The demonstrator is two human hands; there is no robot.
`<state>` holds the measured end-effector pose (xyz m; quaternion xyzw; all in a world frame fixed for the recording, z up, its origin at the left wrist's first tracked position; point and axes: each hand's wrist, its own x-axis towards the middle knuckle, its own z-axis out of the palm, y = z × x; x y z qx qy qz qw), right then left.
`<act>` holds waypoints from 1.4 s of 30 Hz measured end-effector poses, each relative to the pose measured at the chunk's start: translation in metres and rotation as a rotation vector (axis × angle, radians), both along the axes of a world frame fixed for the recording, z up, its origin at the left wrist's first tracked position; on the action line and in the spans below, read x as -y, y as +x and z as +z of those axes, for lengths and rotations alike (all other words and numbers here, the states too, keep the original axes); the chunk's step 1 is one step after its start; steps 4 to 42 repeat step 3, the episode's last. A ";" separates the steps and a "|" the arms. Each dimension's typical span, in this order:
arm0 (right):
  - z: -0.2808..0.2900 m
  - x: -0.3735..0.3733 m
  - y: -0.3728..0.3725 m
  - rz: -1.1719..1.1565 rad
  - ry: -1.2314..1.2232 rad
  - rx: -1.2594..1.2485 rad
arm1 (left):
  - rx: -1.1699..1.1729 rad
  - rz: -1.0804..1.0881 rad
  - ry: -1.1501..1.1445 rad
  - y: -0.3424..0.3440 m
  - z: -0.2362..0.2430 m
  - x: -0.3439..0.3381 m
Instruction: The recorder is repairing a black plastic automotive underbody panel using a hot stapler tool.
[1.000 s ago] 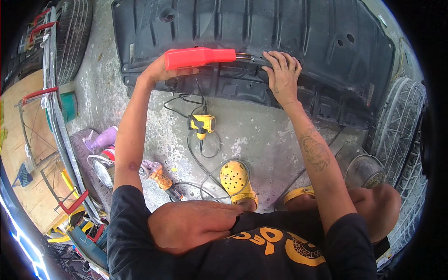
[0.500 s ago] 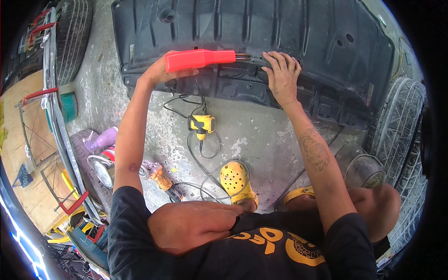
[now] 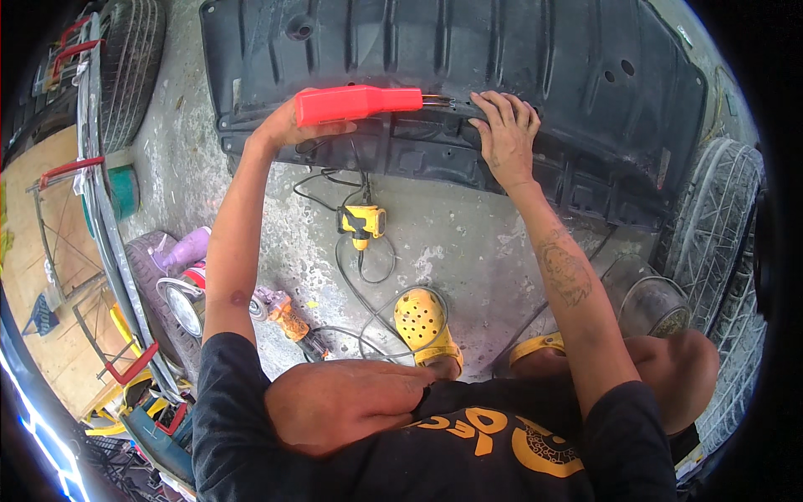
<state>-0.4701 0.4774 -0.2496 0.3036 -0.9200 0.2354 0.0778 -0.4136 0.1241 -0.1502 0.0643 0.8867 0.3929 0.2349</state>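
My left hand (image 3: 288, 124) is closed around a red hot stapler (image 3: 360, 105) with two thin metal prongs. The prongs point right and their tips are at the surface of a black plastic car undertray (image 3: 535, 58), close to its near edge. Whether the tips touch the plastic, I cannot tell. My right hand (image 3: 506, 134) rests on the undertray just right of the tips, with fingers bent a little and apart, holding nothing. A thin cord runs down from below the stapler.
On the floor lie a yellow and black power tool (image 3: 361, 221) with looped cable and an orange angle grinder (image 3: 288, 322). A purple bottle (image 3: 184, 251) and a round lamp-like object (image 3: 181, 307) are at left. Tyres (image 3: 711, 226) stand at right, beside a dusty bucket (image 3: 657, 305).
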 end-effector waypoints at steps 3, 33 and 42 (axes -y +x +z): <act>-0.001 0.000 0.000 0.005 -0.002 -0.002 | 0.027 0.028 -0.028 0.001 0.000 0.000; -0.001 0.000 0.000 0.005 -0.002 -0.002 | 0.027 0.028 -0.028 0.001 0.000 0.000; -0.001 0.000 0.000 0.005 -0.002 -0.002 | 0.027 0.028 -0.028 0.001 0.000 0.000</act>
